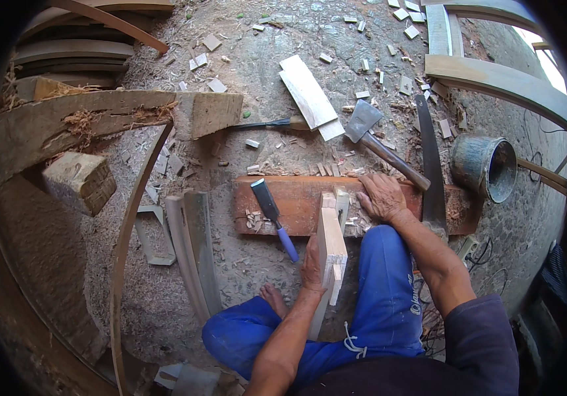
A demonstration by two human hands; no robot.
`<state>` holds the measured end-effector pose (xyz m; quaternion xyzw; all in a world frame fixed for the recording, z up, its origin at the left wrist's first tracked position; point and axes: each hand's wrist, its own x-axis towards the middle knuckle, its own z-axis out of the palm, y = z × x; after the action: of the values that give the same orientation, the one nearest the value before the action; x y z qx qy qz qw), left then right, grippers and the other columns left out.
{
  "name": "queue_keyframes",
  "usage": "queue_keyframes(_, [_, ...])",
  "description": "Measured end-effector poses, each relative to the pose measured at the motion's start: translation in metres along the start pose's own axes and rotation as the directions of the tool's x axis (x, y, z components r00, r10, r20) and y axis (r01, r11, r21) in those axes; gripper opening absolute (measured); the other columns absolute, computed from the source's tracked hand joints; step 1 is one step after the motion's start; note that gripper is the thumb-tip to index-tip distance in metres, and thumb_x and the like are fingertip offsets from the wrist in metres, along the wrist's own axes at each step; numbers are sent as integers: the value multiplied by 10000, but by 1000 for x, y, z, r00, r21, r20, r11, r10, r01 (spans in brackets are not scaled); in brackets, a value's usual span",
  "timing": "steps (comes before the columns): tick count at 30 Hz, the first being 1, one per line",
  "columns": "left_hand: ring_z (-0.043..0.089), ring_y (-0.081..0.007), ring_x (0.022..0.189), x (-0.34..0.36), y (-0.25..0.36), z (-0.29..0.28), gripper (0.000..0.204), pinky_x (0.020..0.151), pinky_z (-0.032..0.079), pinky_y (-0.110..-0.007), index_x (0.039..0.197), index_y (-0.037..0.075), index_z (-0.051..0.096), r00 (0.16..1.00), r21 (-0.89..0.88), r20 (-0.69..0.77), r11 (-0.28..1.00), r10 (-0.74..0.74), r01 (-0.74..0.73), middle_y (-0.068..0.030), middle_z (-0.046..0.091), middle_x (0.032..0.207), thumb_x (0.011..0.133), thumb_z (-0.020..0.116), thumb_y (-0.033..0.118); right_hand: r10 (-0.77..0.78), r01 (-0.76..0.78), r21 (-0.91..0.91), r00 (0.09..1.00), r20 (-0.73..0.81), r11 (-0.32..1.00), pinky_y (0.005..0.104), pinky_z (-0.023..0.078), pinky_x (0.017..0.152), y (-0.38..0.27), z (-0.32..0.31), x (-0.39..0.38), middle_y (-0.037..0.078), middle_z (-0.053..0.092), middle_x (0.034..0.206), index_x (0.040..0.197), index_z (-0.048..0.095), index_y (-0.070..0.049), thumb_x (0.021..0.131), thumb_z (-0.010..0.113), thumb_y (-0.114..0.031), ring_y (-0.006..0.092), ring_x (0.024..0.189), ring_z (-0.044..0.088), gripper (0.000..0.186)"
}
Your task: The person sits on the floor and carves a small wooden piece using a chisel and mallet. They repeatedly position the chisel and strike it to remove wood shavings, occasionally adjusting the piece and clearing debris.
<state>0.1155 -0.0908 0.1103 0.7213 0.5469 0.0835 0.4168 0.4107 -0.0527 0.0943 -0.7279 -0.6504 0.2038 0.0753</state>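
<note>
My left hand (311, 265) grips the side of a pale wooden piece (331, 237), a squared bar with a small tenon-like stub at its near end. The bar's far end rests on a thick reddish-brown beam (283, 204) lying across the ground before me. On that beam lies my right hand (385, 198), palm down with the fingers spread, holding nothing; small chips are beside its fingertips. A chisel (274, 218) with a purple handle leans over the beam's near edge, left of the bar. My left fingertips are partly hidden by the wood.
Beyond the beam lie a hatchet (389, 148) and two pale boards (310, 96). A handsaw (430, 158) crosses the beam's right end, near a metal bucket (488, 165). A heavy wooden timber (85, 119) stands at left, beside curved strips (191, 251). Offcuts and shavings litter the ground.
</note>
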Motion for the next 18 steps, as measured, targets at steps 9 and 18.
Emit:
queue_keyframes(9, [593,-440,1194,0,14,2,839,983,516,-505,1449,85,369,986,108,108,987,-129,117,-208,534,1365,775,799,341,-57,54,-34,994,-96,998,446,447,863,6,14,-9,113,611,982,1125,616,-112,968,571,-424,292,982,603,352])
queue_keyframes(18, [509,-406,1322,-101,17,12,916,1123,358,-570,1483,48,399,925,226,-344,942,-162,249,-213,528,1426,755,856,364,-56,57,1,989,-140,998,461,471,891,4,14,-7,118,654,1011,1082,629,-118,995,533,-461,298,1030,633,366])
